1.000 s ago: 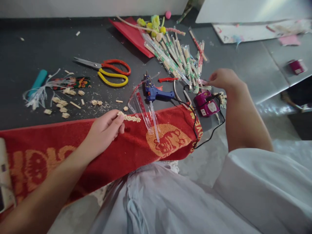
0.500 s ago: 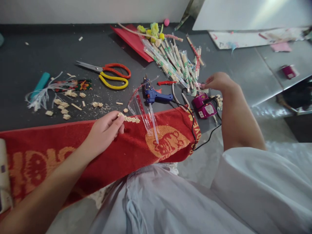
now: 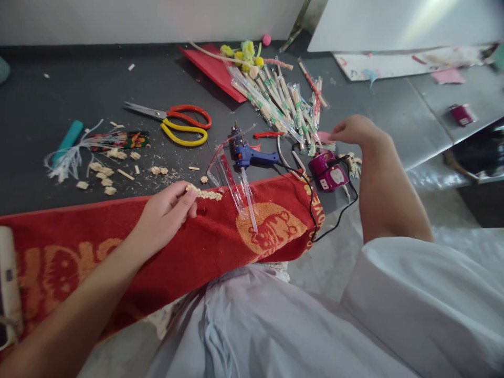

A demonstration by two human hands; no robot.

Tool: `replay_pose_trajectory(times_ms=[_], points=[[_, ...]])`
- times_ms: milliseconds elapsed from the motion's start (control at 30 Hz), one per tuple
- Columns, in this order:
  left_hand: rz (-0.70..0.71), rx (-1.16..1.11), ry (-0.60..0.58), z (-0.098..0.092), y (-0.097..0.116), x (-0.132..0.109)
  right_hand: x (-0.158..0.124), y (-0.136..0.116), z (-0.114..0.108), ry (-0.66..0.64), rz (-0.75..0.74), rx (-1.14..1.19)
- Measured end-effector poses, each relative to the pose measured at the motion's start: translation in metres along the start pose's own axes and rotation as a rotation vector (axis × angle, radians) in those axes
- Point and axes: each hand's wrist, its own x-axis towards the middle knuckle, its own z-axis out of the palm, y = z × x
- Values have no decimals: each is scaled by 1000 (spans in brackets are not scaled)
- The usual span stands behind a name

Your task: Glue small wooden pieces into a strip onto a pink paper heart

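Observation:
In the head view my left hand (image 3: 167, 215) pinches one end of a short cream braided strip (image 3: 208, 195), held over the red towel (image 3: 177, 268). My right hand (image 3: 354, 130) reaches out at the right, its fingers closed at the edge of a small flat pink piece (image 3: 324, 137). That piece lies beside the heap of wrapped sticks (image 3: 289, 102) and just above a purple power adapter (image 3: 333, 177). Between my hands a blue glue gun (image 3: 255, 156) rests on the dark table, a clear glue stick (image 3: 249, 202) running from it onto the towel.
Scissors (image 3: 185, 116) with orange and yellow handles lie at the left. Near them are cream scraps (image 3: 103, 170), white strings (image 3: 69, 163) and a teal tube (image 3: 69, 139). A red sheet (image 3: 214, 73) lies at the back. The black cord (image 3: 334, 228) loops past the table edge.
The camera view has shifted slightly. My left hand and the braided strip have moved a little left. More of the pink piece shows at my right fingertips.

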Motion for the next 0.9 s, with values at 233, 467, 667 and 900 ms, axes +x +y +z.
replay_pose_trajectory(times_ms=[233, 467, 667, 900], points=[[9, -1, 27, -2, -6, -1, 6, -9, -20, 222, 131, -16], [36, 132, 91, -7, -4, -2, -31, -49, -40, 371, 67, -186], [-62, 345, 258, -13, -5, -5, -89, -112, -27, 476, -304, -332], [-94, 385, 475, -21, -19, -5, -164, -180, 28, 701, -1097, -207]])
